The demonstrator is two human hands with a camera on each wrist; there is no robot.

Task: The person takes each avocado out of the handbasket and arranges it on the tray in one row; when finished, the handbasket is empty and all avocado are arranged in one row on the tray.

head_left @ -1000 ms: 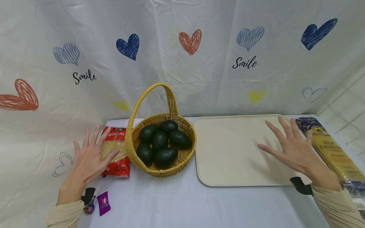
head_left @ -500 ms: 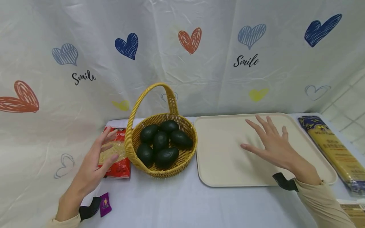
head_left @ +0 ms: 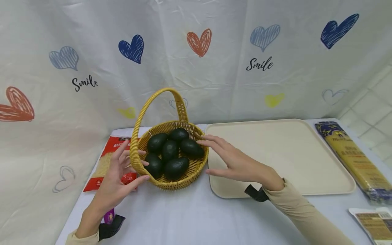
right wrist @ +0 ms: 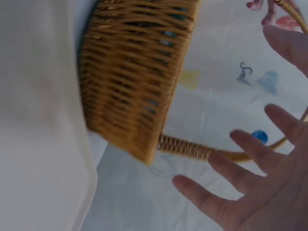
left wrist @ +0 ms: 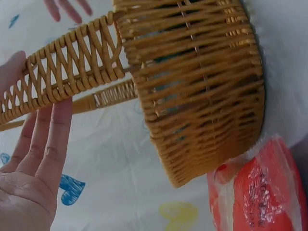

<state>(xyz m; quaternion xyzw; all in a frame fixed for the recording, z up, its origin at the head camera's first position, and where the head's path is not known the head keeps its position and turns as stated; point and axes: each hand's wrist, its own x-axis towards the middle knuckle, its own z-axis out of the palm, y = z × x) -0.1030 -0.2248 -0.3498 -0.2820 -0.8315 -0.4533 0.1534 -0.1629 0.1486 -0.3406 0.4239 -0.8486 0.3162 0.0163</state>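
Observation:
A yellow wicker basket (head_left: 174,186) with a tall hooped handle (head_left: 143,114) stands at the table's back, holding several dark green avocados (head_left: 176,168). At its left side is my left hand (head_left: 113,187), thumb and extended fingers on either side of the handle's lower part. The left wrist view shows those fingers (left wrist: 54,139) behind the handle without curling round it; whether they touch it I cannot tell. My right hand (head_left: 237,161) is spread beside the basket's right rim. In the right wrist view a gap separates its fingers (right wrist: 197,195) from the basket wall (right wrist: 130,77).
Right of the basket lies a cream tray (head_left: 275,149), with a long yellow-and-blue pasta packet (head_left: 352,156) beyond it. A red pasta bag (head_left: 102,166) lies behind my left hand. Near my left wrist is a purple wrapped candy (head_left: 109,216). A brown packet (head_left: 375,224) sits front right.
Both hands have moved inward to the basket: the right one leftward across the tray, the left one rightward from over the red bag. The basket stays in place.

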